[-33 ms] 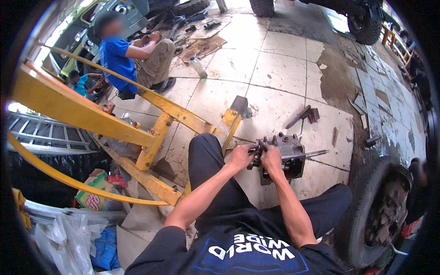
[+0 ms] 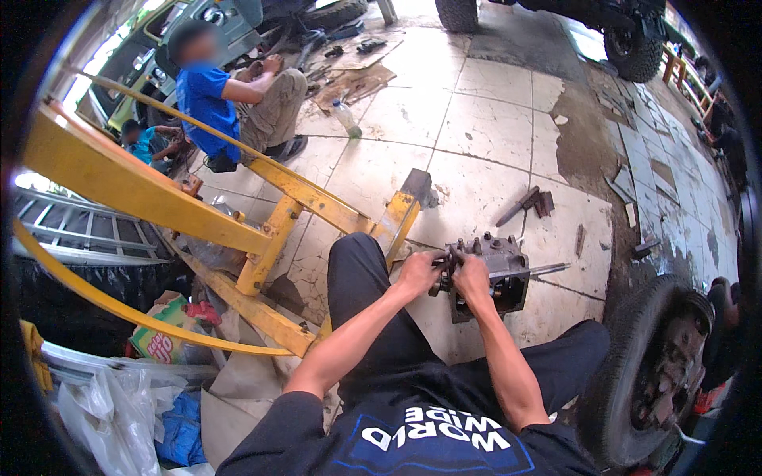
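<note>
"Where's the metal housing [image 2: 502,260]?"
"On the tiled floor [image 2: 484,151], just right of the yellow frame [image 2: 270,244]."
"And the grip?"
"Left hand [image 2: 419,272] and right hand [image 2: 471,278] sit close together at its left end, fingers curled nearly closed; whether they pinch anything, I can't tell from above"

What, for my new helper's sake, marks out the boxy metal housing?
Right of the yellow steel frame, on pale tiles, the housing meets the bare right hand. Unlike the loose dark pieces beyond, it's boxy, with a thin protruding rod.
</note>
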The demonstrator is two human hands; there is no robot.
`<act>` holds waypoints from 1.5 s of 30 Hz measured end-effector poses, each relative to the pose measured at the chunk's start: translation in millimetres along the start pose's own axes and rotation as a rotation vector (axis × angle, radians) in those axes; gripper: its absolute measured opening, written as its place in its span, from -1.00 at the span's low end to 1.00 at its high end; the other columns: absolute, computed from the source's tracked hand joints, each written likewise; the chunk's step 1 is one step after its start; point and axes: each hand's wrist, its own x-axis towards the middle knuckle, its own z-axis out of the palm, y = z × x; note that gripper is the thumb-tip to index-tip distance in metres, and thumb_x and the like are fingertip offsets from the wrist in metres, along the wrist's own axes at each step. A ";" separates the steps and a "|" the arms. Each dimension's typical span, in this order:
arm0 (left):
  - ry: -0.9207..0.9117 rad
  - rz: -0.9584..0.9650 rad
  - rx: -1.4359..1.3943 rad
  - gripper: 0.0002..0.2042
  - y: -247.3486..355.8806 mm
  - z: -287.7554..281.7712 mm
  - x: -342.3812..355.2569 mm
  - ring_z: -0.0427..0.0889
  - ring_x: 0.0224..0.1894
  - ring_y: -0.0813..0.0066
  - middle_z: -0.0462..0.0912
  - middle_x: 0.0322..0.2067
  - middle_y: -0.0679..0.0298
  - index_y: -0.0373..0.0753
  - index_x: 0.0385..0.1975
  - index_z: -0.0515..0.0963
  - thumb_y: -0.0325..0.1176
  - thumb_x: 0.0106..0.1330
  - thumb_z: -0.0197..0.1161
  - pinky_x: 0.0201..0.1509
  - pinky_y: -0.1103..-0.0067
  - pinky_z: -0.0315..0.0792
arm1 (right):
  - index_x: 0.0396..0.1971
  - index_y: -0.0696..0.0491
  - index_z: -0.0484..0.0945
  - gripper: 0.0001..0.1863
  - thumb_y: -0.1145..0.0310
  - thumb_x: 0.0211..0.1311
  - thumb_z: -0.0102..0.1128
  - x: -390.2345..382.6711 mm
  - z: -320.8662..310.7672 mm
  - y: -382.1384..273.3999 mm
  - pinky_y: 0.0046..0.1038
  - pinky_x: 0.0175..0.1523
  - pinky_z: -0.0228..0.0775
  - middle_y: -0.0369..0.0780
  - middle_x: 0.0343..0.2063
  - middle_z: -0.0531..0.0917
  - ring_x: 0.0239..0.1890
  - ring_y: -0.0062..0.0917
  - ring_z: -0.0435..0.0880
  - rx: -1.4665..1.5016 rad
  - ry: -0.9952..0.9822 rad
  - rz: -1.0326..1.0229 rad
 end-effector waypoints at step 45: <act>0.162 -0.038 -0.540 -0.67 -11.8 33.1 -8.4 0.73 -0.31 0.55 0.75 -0.33 0.13 -0.15 0.06 0.60 -0.33 0.29 0.32 -0.31 0.57 0.54 | -0.05 -0.03 0.67 -0.64 0.39 0.09 0.25 13.5 4.6 18.2 -0.28 -0.04 0.52 -0.01 -0.26 0.70 -0.15 -0.11 0.69 0.180 0.071 -0.088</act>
